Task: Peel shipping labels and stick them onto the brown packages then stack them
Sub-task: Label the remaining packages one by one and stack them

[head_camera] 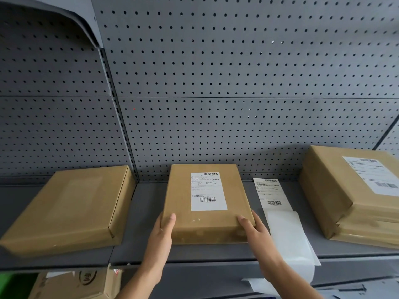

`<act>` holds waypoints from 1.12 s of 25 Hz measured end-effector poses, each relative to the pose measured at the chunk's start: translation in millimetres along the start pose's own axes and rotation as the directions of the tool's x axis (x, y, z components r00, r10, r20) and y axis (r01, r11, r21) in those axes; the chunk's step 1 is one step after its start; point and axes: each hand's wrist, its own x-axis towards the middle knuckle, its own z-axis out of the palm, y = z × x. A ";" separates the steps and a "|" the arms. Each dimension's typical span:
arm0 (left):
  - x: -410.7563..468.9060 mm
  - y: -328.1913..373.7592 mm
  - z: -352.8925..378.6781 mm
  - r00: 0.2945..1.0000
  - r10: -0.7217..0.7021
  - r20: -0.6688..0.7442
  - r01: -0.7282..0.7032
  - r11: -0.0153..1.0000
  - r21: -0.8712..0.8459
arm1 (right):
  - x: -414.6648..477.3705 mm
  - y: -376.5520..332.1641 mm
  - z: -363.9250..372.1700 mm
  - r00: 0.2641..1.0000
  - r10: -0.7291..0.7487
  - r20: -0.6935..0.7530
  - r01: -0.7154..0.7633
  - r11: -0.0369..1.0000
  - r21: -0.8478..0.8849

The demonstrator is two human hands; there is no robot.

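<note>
Brown cardboard, the middle package [207,203] lies flat on the grey shelf [146,251], a white label [208,191] stuck on top. Its near corners are gripped by the left hand [160,234] and right hand [254,231], fingers [170,220] curled around the edges. A label strip [272,195] lies beside it, a labelled stack [354,195] further right.

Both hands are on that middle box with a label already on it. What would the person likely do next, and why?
Probably lift the middle package and carry it right, onto the stack of labelled packages. Its label is already stuck flat, the left hand and right hand grip its near corners, and the left package shows no label.
</note>
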 end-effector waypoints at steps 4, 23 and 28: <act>-13.4 7.0 10.3 0.994 0.099 -0.040 -0.101 0.994 -0.043 | -18.1 -12.7 -10.8 0.996 -0.048 -0.073 0.053 0.995 0.079; -65.0 118.5 262.4 0.801 0.448 0.398 -0.407 0.894 -0.187 | -57.4 -96.0 -263.5 0.738 -0.282 -0.613 0.338 0.941 -0.026; -70.9 113.7 327.0 0.796 0.396 0.457 -0.369 0.917 -0.151 | -40.5 -98.7 -328.6 0.758 -0.235 -0.609 0.295 0.955 -0.002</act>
